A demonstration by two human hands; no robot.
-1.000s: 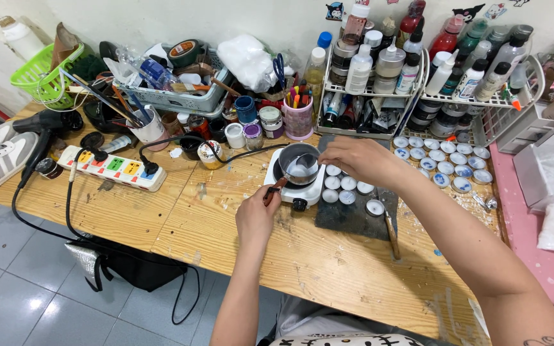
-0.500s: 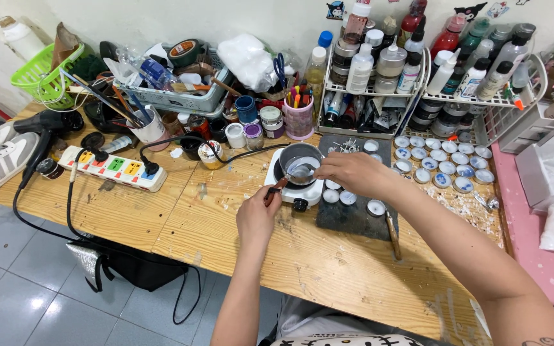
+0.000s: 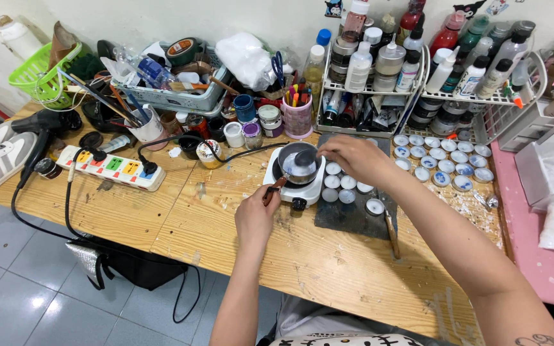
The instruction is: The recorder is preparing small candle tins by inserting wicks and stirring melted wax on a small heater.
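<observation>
Steel melting pot [image 3: 297, 164]: sits on a small white hot plate [image 3: 293, 190] near the middle of the wooden table [image 3: 161, 218]. It holds a pale liquid. A reddish-brown handle [image 3: 274, 189] projects from the pot toward the person.

Left hand [image 3: 256, 214]: fingers closed around the near end of the handle, with the wrist over the table edge.

Right hand [image 3: 351, 158]: positioned at the right rim of the pot, fingers pinched on a spoon [image 3: 305, 156] whose bowl rests over the liquid. The forearm crosses a dark mat [image 3: 352, 221].

Dark mat: lies just right of the hot plate. It carries several small round tins [image 3: 347, 183] with white contents, set close together, and 1 further tin [image 3: 374, 207] nearer the person. A wooden-handled tool [image 3: 390, 234] lies along the right edge of the mat.

Beyond the right hand, more small round tins [image 3: 447, 163] with blue-and-white sides are grouped in rows on the table.

Rear of table: 2 white wire racks [image 3: 373, 90] hold bottles and jars. A pink cup [image 3: 297, 118] of pens stands left of the racks. A grey basket [image 3: 174, 96] of mixed items and a green basket [image 3: 40, 74] stand further left.

Left of table: a white power strip [image 3: 111, 168] with coloured switches has 2 black cables plugged in. A black hair dryer [image 3: 43, 128] lies beside it. 1 cable [image 3: 238, 156] runs toward the hot plate.
</observation>
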